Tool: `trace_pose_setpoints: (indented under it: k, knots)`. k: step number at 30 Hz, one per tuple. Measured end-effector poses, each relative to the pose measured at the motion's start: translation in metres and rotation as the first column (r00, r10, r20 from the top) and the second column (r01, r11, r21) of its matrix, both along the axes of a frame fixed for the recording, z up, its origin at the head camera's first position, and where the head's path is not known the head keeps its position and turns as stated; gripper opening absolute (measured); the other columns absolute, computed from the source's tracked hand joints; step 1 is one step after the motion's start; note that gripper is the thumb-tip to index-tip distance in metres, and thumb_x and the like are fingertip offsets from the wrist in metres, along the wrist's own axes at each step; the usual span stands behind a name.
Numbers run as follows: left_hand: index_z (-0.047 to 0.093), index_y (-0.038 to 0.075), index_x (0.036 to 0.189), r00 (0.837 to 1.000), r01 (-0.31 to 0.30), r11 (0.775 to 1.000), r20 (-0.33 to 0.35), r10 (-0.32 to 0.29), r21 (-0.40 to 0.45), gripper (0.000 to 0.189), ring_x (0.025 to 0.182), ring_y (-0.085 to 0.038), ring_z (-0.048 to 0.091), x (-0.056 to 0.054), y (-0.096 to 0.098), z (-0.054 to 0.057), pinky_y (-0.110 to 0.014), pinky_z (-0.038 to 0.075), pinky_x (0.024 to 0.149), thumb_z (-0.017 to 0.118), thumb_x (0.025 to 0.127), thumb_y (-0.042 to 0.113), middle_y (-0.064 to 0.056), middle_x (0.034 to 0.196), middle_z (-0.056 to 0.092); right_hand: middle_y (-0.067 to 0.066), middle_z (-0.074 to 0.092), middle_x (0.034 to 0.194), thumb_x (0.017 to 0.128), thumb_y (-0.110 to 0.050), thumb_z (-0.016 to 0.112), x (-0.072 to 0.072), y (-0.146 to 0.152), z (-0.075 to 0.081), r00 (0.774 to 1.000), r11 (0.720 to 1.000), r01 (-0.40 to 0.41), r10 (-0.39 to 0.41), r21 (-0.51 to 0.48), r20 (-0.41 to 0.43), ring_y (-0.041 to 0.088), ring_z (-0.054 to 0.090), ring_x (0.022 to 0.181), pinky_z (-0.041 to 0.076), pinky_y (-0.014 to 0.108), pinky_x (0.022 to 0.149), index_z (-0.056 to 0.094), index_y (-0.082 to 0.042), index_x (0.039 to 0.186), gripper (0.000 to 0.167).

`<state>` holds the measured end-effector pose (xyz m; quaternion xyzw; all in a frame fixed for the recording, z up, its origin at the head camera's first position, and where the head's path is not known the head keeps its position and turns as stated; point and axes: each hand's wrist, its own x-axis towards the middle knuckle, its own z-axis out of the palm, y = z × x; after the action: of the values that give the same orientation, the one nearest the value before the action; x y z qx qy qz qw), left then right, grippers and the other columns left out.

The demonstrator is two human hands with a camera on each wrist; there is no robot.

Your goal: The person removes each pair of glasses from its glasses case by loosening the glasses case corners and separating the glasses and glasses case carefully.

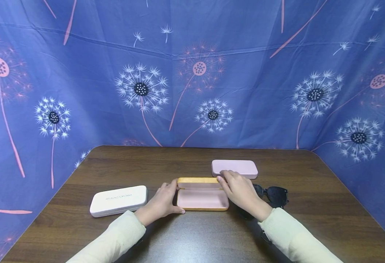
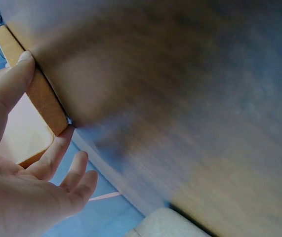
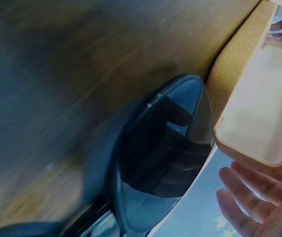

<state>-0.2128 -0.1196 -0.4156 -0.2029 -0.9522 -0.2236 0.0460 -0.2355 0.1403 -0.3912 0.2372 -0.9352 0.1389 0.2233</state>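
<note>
An orange glasses case with a pale pink lining lies open at the middle of the table, its lid raised at the back. My left hand grips the case's left end, thumb at the front corner and fingers at the back; the left wrist view shows the thumb on the orange side. At the lid's right corner is my right hand, holding the edge with thumb and fingers. Black sunglasses lie beside the case, partly hidden under the right forearm; a dark lens looms close in the right wrist view.
A white glasses case with faint lettering is closed on the left. Behind the right hand lies a closed pink glasses case. More dark frames show by the right sleeve. A blue dandelion-print cloth hangs behind the wooden table.
</note>
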Motion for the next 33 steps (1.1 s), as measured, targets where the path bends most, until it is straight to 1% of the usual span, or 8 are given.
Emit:
trace_pose_setpoints:
  k: [8,13,19,22,25,29,32,33]
  knots:
    - [0.042,0.002,0.119,1.000,0.002,1.000,0.001,-0.002,-0.004,0.084,0.094,-0.026,0.051,0.000,0.001,-0.001,-0.046,0.044,0.082,0.086,0.055,0.035,-0.008,0.106,0.061,-0.011,0.053,0.065,0.093,-0.028,0.051,-0.004,-0.004,-0.001,0.994,0.999,0.006,-0.002,-0.034,0.105,0.002,0.044,0.054,0.036,0.019,0.046,0.064,-0.011,0.098,0.022]
    - [0.041,0.001,0.121,1.000,0.001,1.000,0.000,-0.001,-0.007,0.087,0.094,-0.027,0.051,0.002,0.002,0.000,-0.046,0.044,0.083,0.086,0.055,0.035,-0.009,0.107,0.061,-0.010,0.054,0.066,0.094,-0.032,0.048,-0.006,-0.001,0.001,0.979,0.998,-0.012,0.023,-0.054,0.203,0.003,0.044,0.054,0.036,0.021,0.049,0.064,-0.010,0.105,0.030]
    - [0.041,0.000,0.121,1.000,0.001,1.000,-0.003,-0.001,0.001,0.087,0.093,-0.027,0.051,0.002,0.002,0.000,-0.047,0.044,0.083,0.086,0.055,0.034,-0.009,0.107,0.061,-0.008,0.054,0.065,0.094,-0.037,0.046,-0.011,0.003,0.006,0.931,0.994,-0.035,0.070,-0.104,0.357,0.005,0.045,0.056,0.036,0.022,0.050,0.062,-0.006,0.112,0.039]
    - [0.041,0.000,0.121,1.000,0.000,1.000,-0.001,0.000,0.003,0.087,0.093,-0.027,0.051,0.002,0.001,-0.001,-0.046,0.044,0.082,0.086,0.055,0.034,-0.008,0.107,0.061,-0.006,0.052,0.063,0.094,-0.038,0.046,-0.014,0.005,0.006,0.906,0.992,-0.045,0.091,-0.119,0.413,0.007,0.043,0.054,0.035,0.022,0.048,0.061,-0.005,0.113,0.041]
    - [0.041,0.001,0.121,1.000,-0.001,1.000,0.004,0.000,0.009,0.086,0.093,-0.027,0.050,0.002,0.001,-0.001,-0.046,0.044,0.082,0.086,0.055,0.034,-0.008,0.107,0.061,-0.003,0.055,0.067,0.094,-0.039,0.046,-0.017,0.007,0.006,0.879,0.988,-0.049,0.113,-0.148,0.464,0.008,0.043,0.055,0.036,0.023,0.049,0.060,-0.005,0.114,0.043]
    - [0.041,0.001,0.121,1.000,0.000,1.000,0.007,0.000,0.016,0.086,0.093,-0.027,0.050,0.001,0.001,-0.002,-0.047,0.044,0.082,0.086,0.055,0.033,-0.008,0.107,0.061,0.003,0.064,0.086,0.093,-0.042,0.046,-0.020,0.009,0.007,0.846,0.983,-0.048,0.134,-0.177,0.516,0.010,0.049,0.066,0.041,0.026,0.058,0.058,-0.005,0.116,0.045]
    - [0.042,0.001,0.121,1.000,-0.003,1.000,0.009,0.003,0.014,0.086,0.094,-0.028,0.050,0.002,0.001,-0.002,-0.047,0.044,0.083,0.086,0.055,0.034,-0.008,0.107,0.061,0.006,0.064,0.097,0.092,-0.043,0.047,-0.021,0.010,0.008,0.817,0.977,-0.050,0.158,-0.205,0.555,0.013,0.050,0.073,0.042,0.027,0.062,0.056,-0.004,0.118,0.047]
    - [0.042,0.001,0.121,1.000,-0.005,1.000,0.011,0.005,0.015,0.086,0.094,-0.028,0.050,0.002,0.002,-0.003,-0.047,0.044,0.083,0.086,0.055,0.034,-0.007,0.107,0.061,0.006,0.064,0.097,0.092,-0.043,0.047,-0.021,0.011,0.009,0.806,0.975,-0.050,0.168,-0.217,0.567,0.013,0.050,0.073,0.041,0.027,0.063,0.056,-0.004,0.118,0.047]
